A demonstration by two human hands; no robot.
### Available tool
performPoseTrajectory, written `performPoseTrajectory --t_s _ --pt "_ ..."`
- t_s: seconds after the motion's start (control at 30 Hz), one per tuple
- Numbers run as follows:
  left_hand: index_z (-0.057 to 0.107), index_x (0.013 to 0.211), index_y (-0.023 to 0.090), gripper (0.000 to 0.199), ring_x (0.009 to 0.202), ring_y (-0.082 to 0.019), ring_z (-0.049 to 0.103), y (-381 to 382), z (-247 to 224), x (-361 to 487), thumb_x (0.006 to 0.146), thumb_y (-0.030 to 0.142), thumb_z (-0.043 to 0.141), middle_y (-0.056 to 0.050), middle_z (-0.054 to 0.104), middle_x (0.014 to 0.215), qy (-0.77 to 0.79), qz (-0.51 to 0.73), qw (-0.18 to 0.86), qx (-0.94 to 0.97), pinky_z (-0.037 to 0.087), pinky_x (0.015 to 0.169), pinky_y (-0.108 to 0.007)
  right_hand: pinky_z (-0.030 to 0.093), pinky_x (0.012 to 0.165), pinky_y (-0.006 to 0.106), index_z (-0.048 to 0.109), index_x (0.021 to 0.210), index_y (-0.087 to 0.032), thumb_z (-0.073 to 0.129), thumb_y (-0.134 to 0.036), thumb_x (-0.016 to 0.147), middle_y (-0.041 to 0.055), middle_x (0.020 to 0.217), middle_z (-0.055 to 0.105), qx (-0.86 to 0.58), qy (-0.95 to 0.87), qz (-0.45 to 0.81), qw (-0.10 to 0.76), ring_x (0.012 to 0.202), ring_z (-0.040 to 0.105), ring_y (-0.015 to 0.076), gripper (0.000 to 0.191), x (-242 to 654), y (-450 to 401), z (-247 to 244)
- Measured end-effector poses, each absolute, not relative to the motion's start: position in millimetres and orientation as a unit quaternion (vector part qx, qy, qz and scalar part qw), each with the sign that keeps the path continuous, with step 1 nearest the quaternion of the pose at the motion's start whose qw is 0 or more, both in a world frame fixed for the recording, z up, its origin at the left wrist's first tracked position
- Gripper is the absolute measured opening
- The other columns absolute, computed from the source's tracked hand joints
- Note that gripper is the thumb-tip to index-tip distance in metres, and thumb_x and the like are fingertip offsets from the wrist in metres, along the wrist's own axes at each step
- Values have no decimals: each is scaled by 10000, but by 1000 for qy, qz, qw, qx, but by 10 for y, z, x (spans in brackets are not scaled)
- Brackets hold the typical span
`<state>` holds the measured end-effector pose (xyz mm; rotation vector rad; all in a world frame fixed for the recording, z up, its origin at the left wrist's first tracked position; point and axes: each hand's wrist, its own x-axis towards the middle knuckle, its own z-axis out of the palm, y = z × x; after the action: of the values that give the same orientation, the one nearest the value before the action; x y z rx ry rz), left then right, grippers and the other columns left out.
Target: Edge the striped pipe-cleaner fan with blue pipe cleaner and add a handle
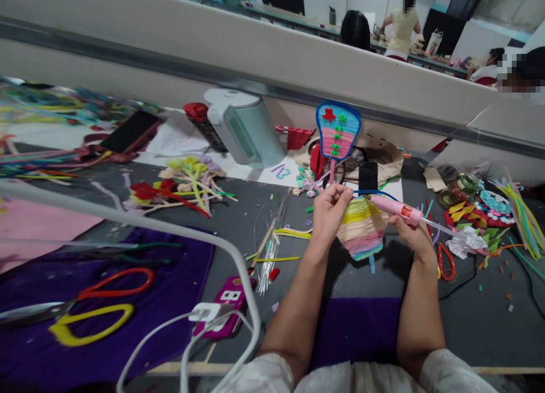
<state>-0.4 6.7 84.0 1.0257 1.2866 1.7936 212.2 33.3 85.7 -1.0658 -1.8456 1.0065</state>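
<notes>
Right between your hands, over the grey table (477, 330), is the striped fan (361, 228); whether it rests there or is raised, you cannot tell from this view. Its ribbed face runs from yellow through cream and pink to turquoise, and a short blue stem (372, 263) pokes out towards you. Your left hand (332, 208) pinches a blue strip (373, 192) by the upper edge; your right hand (412, 228) grips the pink glue gun (394, 207), nozzle near that edge. Beyond is a blue-rimmed second fan (339, 133)
</notes>
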Motion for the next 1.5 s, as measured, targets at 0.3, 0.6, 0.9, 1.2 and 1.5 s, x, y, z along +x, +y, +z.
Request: performPoseTrajectory --t_s 0.3,0.6,0.9,1.2,1.5 --pt "654 744 175 400 527 -91 343 56 836 -5 761 557 771 44 471 578 502 685 348 398 253 514 -239 337 466 243 676 744 -201 703 -659 792 -21 580 505 -414 -723 401 380 534 404 121 462 2124 328 885" --pt "654 744 176 386 527 -90 348 65 825 -4 763 542 775 43 474 579 497 687 348 398 261 515 -236 333 483 242 650 702 -198 709 -656 788 -26 593 492 -404 -729 399 383 536 380 111 470 2125 331 876" --pt "654 745 177 381 534 -93 357 52 840 -3 773 539 770 40 482 586 498 686 343 404 273 520 -239 390 543 249 693 758 -196 705 -611 811 -19 631 544 -402 -733 391 384 568 430 120 419 2142 336 833" --pt "650 755 170 397 534 -88 344 61 825 -8 779 549 764 50 456 576 497 685 343 408 263 518 -233 347 491 237 670 710 -195 717 -615 802 -32 579 503 -404 -732 391 385 532 391 110 433 2149 329 847" --pt "645 747 167 414 527 -85 324 58 843 -5 768 563 763 54 440 567 497 685 340 411 244 510 -234 366 492 244 661 675 -197 715 -658 776 -28 563 500 -408 -730 383 393 524 398 115 476 2122 329 873"
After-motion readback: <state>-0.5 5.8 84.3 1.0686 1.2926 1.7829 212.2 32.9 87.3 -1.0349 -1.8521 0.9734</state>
